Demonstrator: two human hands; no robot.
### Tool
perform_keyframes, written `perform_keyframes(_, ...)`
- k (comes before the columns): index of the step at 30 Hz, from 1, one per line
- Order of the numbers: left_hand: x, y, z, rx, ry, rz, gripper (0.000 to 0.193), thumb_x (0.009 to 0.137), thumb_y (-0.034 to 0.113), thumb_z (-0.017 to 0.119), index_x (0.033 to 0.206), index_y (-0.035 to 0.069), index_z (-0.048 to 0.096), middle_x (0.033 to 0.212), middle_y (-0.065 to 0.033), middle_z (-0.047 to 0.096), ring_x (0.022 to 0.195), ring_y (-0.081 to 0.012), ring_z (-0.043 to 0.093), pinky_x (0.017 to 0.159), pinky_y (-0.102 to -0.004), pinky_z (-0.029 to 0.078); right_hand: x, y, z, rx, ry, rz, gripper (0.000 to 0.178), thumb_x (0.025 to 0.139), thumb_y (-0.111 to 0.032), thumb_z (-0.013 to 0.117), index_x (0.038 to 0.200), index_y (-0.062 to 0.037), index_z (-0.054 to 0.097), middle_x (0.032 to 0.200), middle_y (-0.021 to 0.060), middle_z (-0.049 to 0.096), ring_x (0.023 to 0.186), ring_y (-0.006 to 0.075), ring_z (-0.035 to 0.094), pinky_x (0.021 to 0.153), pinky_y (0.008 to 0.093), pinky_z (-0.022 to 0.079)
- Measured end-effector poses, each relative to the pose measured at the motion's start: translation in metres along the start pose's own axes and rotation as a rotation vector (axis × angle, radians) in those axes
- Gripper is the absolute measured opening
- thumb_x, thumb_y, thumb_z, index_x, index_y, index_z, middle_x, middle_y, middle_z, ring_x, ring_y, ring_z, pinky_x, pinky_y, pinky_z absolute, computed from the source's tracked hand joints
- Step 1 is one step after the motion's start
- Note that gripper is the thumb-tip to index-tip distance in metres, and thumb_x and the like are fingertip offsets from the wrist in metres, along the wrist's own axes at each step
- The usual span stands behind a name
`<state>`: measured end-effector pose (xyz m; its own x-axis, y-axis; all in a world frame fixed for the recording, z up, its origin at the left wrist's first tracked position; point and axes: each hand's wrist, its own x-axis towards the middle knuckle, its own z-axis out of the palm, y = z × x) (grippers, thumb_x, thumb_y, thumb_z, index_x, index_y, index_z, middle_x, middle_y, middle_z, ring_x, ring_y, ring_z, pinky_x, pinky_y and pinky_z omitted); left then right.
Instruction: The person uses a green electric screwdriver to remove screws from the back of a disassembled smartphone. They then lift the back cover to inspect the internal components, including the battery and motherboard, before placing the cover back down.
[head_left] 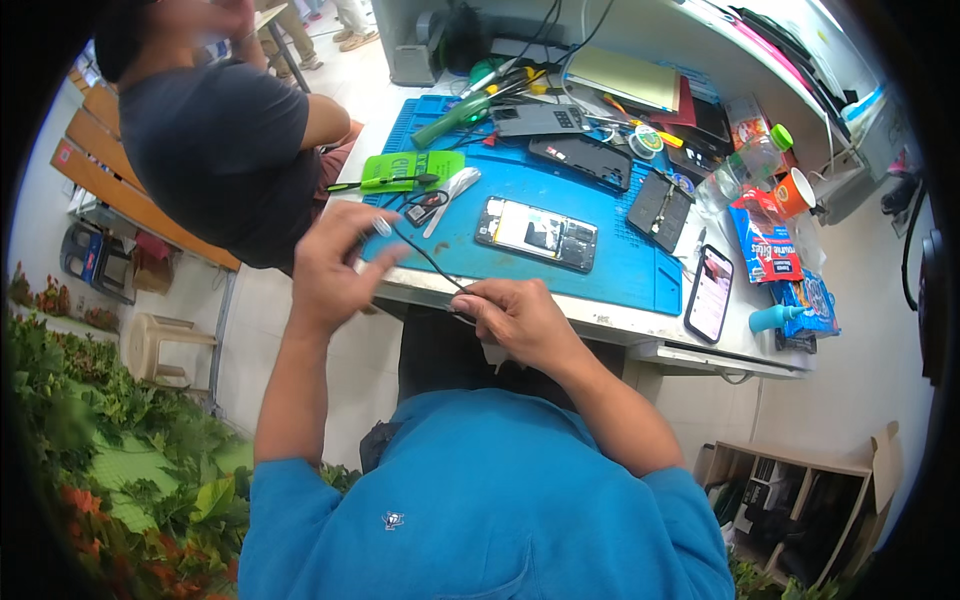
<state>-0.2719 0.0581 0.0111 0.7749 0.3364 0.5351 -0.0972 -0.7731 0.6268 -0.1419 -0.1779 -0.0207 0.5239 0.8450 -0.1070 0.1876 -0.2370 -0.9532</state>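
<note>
My right hand [515, 318] is closed in a pinch on a thin black cable [428, 260], just off the table's front edge. The cable slants up and left toward my left hand [338, 262], whose thumb and fingers are spread and a little blurred. A small shiny, whitish piece [381, 227] shows by its fingertips; I cannot tell what it is. On the blue work mat [440, 262] lies a phone with its back off [537, 234], its battery and inner parts bare. A green packet [412, 170] with a black slim tool lies beyond my left hand.
A lit phone [709, 294] lies at the mat's right. Behind are a phone back cover [540, 119], a dark frame [580, 162], a green-handled tool [450, 120] and a solder spool [645, 141]. A clear bottle [745, 165] and snack bags [765, 235] stand right. A person [215, 150] sits left.
</note>
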Motion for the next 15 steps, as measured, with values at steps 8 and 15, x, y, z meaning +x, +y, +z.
perform_keyframes(8,0.004,0.015,0.036,-0.177,-0.514,0.193,0.045,0.078,-0.012,0.089,0.118,0.008,0.087,0.106,-0.0109,0.083,0.094,-0.0274,0.081,0.082,-0.0359,0.064,0.001,0.027,-0.011,0.343,-0.096,-0.235,0.051,0.118,-0.019,0.065,0.162,0.0024,0.052,0.092,0.0059,0.072,0.074,0.0121,0.066,0.063,0.0314,0.054)
perform_keyframes(15,0.019,0.015,0.049,-0.009,-0.364,0.156,0.029,0.084,-0.007,0.087,0.111,0.002,0.083,0.102,-0.0146,0.08,0.092,-0.0315,0.079,0.081,-0.0402,0.062,0.004,0.033,-0.028,0.459,0.155,-0.18,0.034,0.111,-0.008,0.074,0.144,-0.001,0.073,0.093,0.007,0.077,0.076,0.0098,0.07,0.068,0.0281,0.06)
